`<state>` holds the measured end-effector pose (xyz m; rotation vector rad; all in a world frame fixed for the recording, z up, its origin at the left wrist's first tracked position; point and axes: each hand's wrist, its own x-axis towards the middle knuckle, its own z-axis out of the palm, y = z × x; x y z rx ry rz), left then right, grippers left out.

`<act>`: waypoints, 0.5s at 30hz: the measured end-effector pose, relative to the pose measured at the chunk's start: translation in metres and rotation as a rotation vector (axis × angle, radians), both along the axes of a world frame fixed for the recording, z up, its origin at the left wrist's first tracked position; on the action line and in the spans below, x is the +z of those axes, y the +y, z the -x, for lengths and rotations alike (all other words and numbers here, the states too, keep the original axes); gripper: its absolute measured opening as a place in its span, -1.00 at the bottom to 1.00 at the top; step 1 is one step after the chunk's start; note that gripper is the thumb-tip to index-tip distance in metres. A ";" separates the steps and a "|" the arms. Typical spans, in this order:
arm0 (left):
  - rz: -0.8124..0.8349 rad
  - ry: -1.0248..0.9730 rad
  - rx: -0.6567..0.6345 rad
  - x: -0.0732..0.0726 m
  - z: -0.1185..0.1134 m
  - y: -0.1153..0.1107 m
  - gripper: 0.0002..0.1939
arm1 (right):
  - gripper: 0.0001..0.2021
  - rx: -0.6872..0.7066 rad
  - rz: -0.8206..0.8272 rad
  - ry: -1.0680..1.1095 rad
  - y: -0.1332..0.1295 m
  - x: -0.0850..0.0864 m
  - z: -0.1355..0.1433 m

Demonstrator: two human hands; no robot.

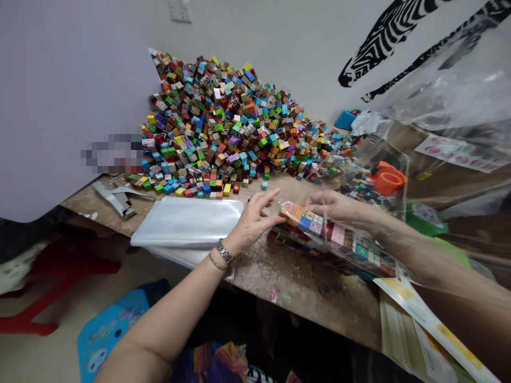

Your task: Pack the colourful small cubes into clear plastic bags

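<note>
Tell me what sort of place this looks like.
Probably a small, informal workroom, perhaps in a home. A big heap of small colourful cubes covers much of a worn table, a stack of clear plastic lies in front, and a zebra decoration hints at a domestic room.

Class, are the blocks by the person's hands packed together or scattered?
Packed together: the blocks form one long bundle, squares lined up in rows.

Your one camera sits on your head, above and behind your hands (249, 226), facing forward and down across the tabletop (319, 287), near enough that both forearms (175, 319) show, with the wall (279, 26) beyond the hands and floor (43, 356) to their left.
</note>
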<state>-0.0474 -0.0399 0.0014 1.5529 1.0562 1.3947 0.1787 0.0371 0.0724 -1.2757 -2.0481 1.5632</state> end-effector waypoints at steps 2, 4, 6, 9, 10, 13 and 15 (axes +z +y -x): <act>-0.069 0.028 -0.135 -0.001 0.006 0.007 -0.42 | -0.65 -0.008 0.008 -0.020 0.000 0.000 0.000; -0.086 0.030 -0.261 -0.002 0.008 0.013 -0.49 | -0.66 -0.010 -0.008 -0.046 0.001 0.000 -0.001; -0.066 0.024 -0.315 -0.003 0.008 0.017 -0.54 | -0.67 -0.002 -0.031 -0.064 0.002 0.000 -0.002; -0.041 -0.014 -0.336 -0.003 0.006 0.019 -0.56 | -0.69 0.036 -0.051 -0.089 0.003 0.000 -0.005; -0.039 -0.026 -0.347 -0.003 0.005 0.019 -0.57 | -0.69 0.053 -0.057 -0.098 0.004 0.000 -0.006; -0.028 -0.042 -0.380 -0.002 0.005 0.020 -0.56 | -0.66 0.105 -0.063 -0.118 0.006 0.000 -0.006; -0.011 -0.051 -0.403 -0.003 0.005 0.021 -0.48 | -0.65 0.116 -0.061 -0.122 0.007 0.000 -0.006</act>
